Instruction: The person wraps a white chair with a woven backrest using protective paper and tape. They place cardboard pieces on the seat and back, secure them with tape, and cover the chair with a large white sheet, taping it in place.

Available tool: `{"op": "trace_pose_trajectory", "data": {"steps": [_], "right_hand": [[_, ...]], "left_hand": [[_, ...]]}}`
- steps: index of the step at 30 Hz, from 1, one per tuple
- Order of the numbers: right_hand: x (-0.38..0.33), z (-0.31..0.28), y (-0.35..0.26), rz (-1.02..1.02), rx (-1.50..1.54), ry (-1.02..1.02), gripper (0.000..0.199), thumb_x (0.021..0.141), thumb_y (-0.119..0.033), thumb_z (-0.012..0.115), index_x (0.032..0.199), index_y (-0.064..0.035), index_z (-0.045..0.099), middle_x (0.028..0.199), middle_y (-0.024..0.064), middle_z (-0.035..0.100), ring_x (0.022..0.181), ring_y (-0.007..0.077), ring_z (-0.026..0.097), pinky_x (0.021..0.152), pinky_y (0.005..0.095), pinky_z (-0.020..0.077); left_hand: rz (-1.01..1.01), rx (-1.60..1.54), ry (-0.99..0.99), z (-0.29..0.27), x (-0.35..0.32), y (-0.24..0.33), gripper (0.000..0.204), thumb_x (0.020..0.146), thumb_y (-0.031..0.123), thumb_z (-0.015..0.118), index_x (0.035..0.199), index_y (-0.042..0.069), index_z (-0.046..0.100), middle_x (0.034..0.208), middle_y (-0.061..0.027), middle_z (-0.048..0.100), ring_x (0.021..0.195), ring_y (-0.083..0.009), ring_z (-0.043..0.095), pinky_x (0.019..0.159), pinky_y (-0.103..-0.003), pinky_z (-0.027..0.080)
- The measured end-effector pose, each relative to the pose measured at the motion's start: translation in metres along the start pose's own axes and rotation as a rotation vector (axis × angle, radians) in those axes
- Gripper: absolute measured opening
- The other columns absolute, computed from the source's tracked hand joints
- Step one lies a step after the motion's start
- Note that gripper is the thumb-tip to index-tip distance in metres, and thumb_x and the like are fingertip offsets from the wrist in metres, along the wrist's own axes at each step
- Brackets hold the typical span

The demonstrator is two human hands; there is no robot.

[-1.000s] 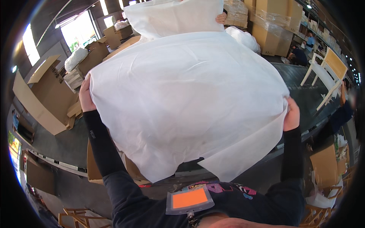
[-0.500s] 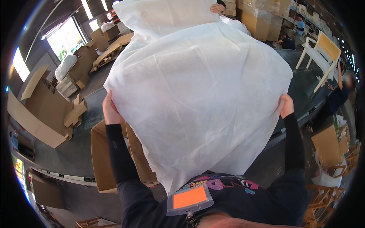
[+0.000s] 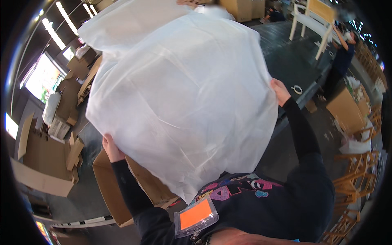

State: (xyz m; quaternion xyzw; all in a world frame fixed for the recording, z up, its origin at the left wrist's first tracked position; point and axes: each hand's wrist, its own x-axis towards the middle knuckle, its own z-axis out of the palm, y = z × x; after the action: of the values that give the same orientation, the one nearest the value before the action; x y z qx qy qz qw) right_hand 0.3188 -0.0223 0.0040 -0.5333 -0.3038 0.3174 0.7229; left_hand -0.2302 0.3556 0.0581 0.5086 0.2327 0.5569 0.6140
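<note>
A large white cloth-like cover spreads in front of me, wrinkled and hanging toward my chest. What lies inside or behind it is hidden. My left hand grips its lower left edge, fingers partly behind the sheet. On the right side, my right hand pinches the opposite edge, higher up. At the far top, another person's hand touches the cover's far end. Below my left forearm stands an open cardboard box, partly covered by the sheet.
A white chair with a tan back stands on the dark worktable at far right, a person beside it. A tape roll lies near the table edge. Opened cartons are at left; wooden chair frames stand at right.
The cover has tilted, its left side lower and right side higher in view. My left hand has come down and my right hand up, both still gripping. The view has turned rightward.
</note>
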Motion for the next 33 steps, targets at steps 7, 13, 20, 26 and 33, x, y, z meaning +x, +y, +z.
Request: {"op": "trace_pose_trajectory", "data": {"steps": [7, 13, 20, 26, 33], "right_hand": [[-0.032, -0.008, 0.069, 0.198, -0.600, -0.182, 0.046, 0.072, -0.013, 0.079, 0.112, 0.0045, 0.063, 0.101, 0.0109, 0.068, 0.097, 0.0201, 0.064, 0.088, 0.0340, 0.0493], [-0.026, 0.003, 0.103, 0.312, -0.121, -0.126, 0.037, 0.078, -0.013, 0.077, 0.110, -0.0004, 0.064, 0.103, 0.0091, 0.068, 0.095, 0.0176, 0.064, 0.086, 0.0329, 0.0503], [-0.036, 0.200, -0.004, -0.130, -0.108, -0.967, 0.084, 0.062, -0.031, 0.088, 0.130, -0.0003, 0.050, 0.124, 0.0135, 0.059, 0.119, 0.0269, 0.053, 0.105, 0.0358, 0.0375], [0.049, 0.318, -0.129, -0.157, -0.663, -0.866, 0.066, 0.070, -0.030, 0.078, 0.124, 0.0024, 0.058, 0.117, 0.0220, 0.062, 0.106, 0.0272, 0.061, 0.090, 0.0399, 0.0494], [0.229, 0.343, -0.280, -1.107, -1.371, -0.209, 0.022, 0.083, -0.021, 0.061, 0.095, -0.0055, 0.069, 0.097, 0.0149, 0.066, 0.092, 0.0256, 0.063, 0.080, 0.0388, 0.0495]], "left_hand": [[-0.464, 0.464, -0.287, -0.005, -0.098, -0.067, 0.073, 0.064, 0.007, 0.083, 0.128, -0.001, 0.049, 0.118, -0.0118, 0.060, 0.109, -0.0250, 0.058, 0.093, -0.037, 0.048], [-0.627, 0.748, -0.046, 0.031, -0.112, -0.045, 0.051, 0.078, 0.000, 0.069, 0.125, -0.001, 0.051, 0.114, -0.0114, 0.063, 0.103, -0.0245, 0.061, 0.090, -0.035, 0.049], [-0.265, 0.490, -0.343, 0.241, -0.101, 0.009, 0.030, 0.087, 0.016, 0.068, 0.113, 0.001, 0.061, 0.100, -0.0040, 0.064, 0.085, -0.0120, 0.060, 0.075, -0.027, 0.049], [0.109, 0.252, -0.241, 0.278, -0.028, 0.136, 0.033, 0.097, 0.025, 0.053, 0.119, 0.001, 0.059, 0.113, -0.0092, 0.064, 0.102, -0.0184, 0.062, 0.087, -0.031, 0.049], [0.363, -0.205, -0.751, 0.201, -0.007, 0.114, 0.037, 0.096, 0.024, 0.046, 0.117, -0.006, 0.057, 0.123, -0.0273, 0.058, 0.122, -0.0367, 0.053, 0.107, -0.056, 0.036]]}}
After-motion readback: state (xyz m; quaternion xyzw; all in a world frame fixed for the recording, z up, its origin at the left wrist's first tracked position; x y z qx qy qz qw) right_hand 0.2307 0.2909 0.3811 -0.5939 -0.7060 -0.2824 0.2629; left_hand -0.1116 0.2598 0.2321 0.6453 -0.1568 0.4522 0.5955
